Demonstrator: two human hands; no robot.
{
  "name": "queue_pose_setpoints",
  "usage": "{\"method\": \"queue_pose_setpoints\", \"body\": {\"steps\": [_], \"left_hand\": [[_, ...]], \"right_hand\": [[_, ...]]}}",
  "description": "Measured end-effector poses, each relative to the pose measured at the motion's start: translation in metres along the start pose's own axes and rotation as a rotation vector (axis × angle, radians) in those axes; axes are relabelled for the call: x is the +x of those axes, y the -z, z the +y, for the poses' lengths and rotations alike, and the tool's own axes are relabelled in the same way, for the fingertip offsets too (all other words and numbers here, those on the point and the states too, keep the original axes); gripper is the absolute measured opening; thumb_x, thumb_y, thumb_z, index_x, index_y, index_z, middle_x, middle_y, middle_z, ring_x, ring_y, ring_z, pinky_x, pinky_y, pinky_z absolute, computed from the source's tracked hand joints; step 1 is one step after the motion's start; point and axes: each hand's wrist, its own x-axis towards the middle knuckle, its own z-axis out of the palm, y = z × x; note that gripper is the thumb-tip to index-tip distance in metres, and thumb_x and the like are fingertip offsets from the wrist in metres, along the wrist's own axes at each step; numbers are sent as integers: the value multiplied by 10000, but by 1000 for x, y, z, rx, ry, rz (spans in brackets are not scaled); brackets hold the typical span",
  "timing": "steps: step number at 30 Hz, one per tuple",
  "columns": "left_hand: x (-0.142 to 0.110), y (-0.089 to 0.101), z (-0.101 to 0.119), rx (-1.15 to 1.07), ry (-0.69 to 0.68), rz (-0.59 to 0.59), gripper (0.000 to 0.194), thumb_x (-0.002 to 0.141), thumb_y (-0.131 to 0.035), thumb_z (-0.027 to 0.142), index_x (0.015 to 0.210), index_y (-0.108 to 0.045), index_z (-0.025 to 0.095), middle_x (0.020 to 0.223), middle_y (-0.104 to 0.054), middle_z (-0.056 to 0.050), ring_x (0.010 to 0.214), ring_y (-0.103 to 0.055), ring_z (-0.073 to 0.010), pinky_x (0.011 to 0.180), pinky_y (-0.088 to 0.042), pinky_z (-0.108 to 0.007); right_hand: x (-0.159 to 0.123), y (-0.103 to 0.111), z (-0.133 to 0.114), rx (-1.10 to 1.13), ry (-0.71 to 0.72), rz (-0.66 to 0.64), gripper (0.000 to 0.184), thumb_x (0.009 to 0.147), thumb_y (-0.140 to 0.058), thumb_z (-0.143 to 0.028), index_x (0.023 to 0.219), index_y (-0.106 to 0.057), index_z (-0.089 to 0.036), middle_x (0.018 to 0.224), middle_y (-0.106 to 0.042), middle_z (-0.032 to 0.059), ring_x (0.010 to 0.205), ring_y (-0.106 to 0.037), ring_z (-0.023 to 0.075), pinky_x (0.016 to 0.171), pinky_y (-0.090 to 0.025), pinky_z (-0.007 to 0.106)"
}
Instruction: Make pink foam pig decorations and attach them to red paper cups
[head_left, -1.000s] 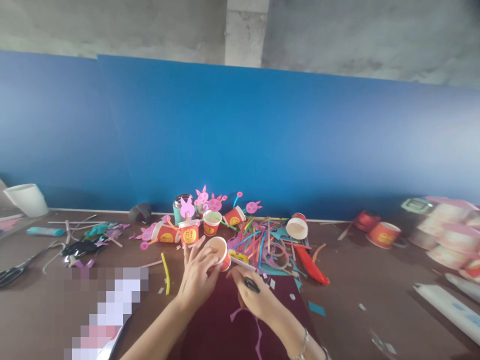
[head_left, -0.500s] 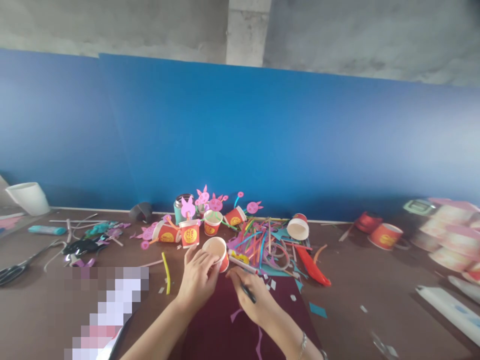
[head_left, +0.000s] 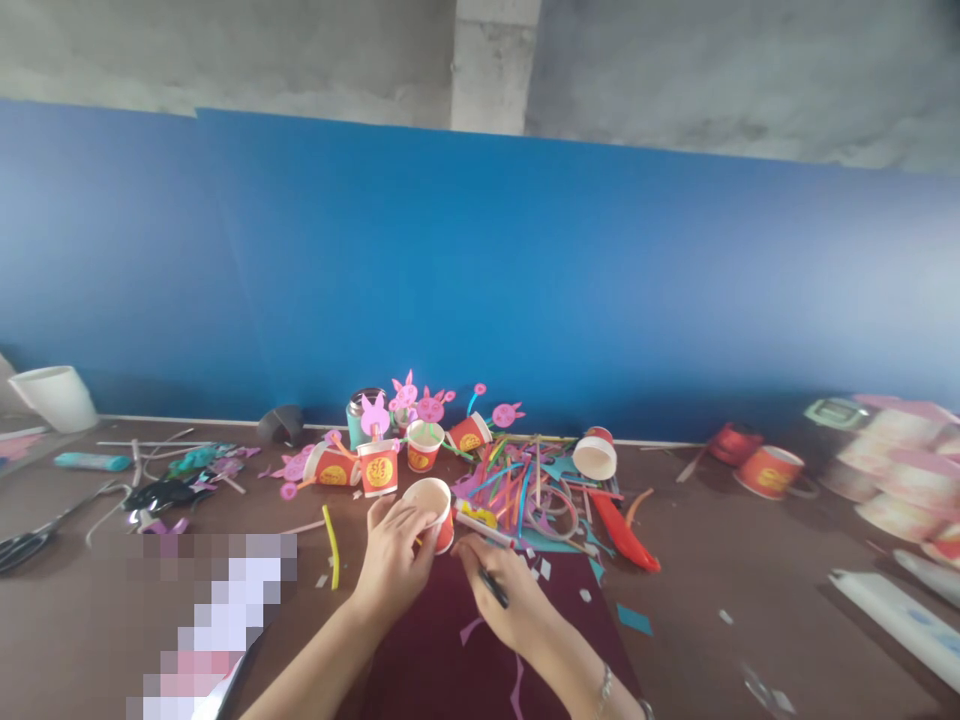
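My left hand is closed around a red paper cup with a white inside, its mouth tilted up toward me. Just right of the cup, my right hand is closed on a slim black pen; the pen's tip end is hidden by my fingers. Under both hands lies a dark maroon sheet with thin purple paper scraps on it. Behind the held cup stands a red cup with a pink paper animal head, among several similar decorated cups.
A tangle of coloured pipe cleaners and strips lies behind my right hand, beside a red balloon-like piece. A yellow strip is left of my hands. Scissors lie far left; stacked paper cups stand far right.
The held cup has turned slightly, showing a little more of its red side. Both hands keep nearly the same place and grip.
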Motion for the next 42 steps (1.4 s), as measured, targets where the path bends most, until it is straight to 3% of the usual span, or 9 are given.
{"method": "queue_pose_setpoints", "body": {"steps": [8,13,15,21,23,29,31,37,42], "left_hand": [[-1,-3,0,-30,-17,12,149,856,-486,192,803,-624,213,743,-688,-27,798,-629,-209,902,-329,-428],[0,-2,3,-33,-23,1,183,842,-479,154,818,-645,227,740,-686,-18,787,-621,-203,916,-311,-439],[1,-2,3,-35,-29,2,191,838,-477,144,816,-648,228,723,-679,-13,768,-618,-196,918,-308,-438],[2,-2,5,-38,-16,-5,198,854,-473,170,795,-657,218,705,-671,-11,768,-613,-187,916,-304,-419],[1,-2,6,-46,-9,0,199,850,-479,165,783,-659,216,698,-665,-6,769,-612,-183,918,-296,-412],[1,0,13,-46,-35,-12,184,850,-495,159,792,-658,220,700,-665,5,765,-610,-177,944,-260,-414],[1,0,15,-34,-46,-44,197,861,-486,174,776,-656,223,675,-654,6,743,-602,-172,948,-254,-416],[2,2,15,0,-44,-112,224,883,-466,207,750,-647,217,654,-652,-1,715,-584,-167,860,-295,-380],[4,5,11,-45,-82,-165,213,890,-463,219,835,-668,238,682,-664,-1,701,-584,-163,856,-331,-385]], "right_hand": [[-2,-3,-3,120,-128,-7,271,914,-372,-326,799,-585,-204,623,-602,24,563,-579,159,523,-382,240],[4,0,0,827,-614,-440,406,916,-237,-456,944,-550,-199,419,-372,-94,292,-176,60,343,-207,180],[5,1,-1,891,-657,-506,430,917,-208,-460,977,-543,-198,434,-342,-105,300,-135,54,345,-204,175],[-4,-2,-11,-121,-180,-7,252,908,-355,-286,957,-588,-203,536,-542,9,464,-522,158,475,-327,255],[-6,-3,-12,-161,-154,32,236,904,-367,-271,940,-591,-210,548,-556,17,478,-532,161,478,-327,255],[6,-2,-3,862,-718,-446,410,915,-246,-476,740,-492,-200,402,-355,-90,293,-145,53,339,-185,172],[8,-1,-1,939,-766,-487,429,909,-235,-507,721,-471,-202,409,-345,-97,299,-121,49,341,-180,170],[-2,0,-8,23,-160,-41,261,913,-348,-308,802,-558,-201,586,-563,12,467,-492,128,451,-262,230],[-4,4,-7,-204,-98,0,263,915,-347,-274,899,-604,-223,583,-585,23,494,-546,153,464,-260,246]]}}
